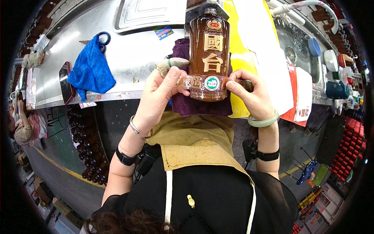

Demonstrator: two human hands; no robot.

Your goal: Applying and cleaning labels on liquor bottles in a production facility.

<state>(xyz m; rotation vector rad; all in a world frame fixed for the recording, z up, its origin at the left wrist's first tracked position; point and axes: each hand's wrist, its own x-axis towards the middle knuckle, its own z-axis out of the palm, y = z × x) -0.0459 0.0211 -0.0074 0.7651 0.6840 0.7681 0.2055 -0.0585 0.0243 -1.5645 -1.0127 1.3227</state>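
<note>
A brown glass bottle (209, 50) with gold lettering lies on a dark purple cloth (181, 102) at the bench's front edge, its neck pointing away from me. Across its lower part runs a clear label strip (196, 83) with gold marks and a round green-and-white emblem. My left hand (165, 84) is closed in a pinch at the strip's left end; a knitted finger cover with a green band sits on one of its fingers. At the right end, my right hand (249, 87) pinches the strip between thumb and fingers, close against the bottle.
Left on the metal bench are a blue cloth (91, 70), scissors (103, 39) partly under it, and a phone (66, 82). Yellow sheeting (243, 50) and white paper (269, 78) lie right of the bottle. Beyond is a sink (298, 46) with a hose (315, 4).
</note>
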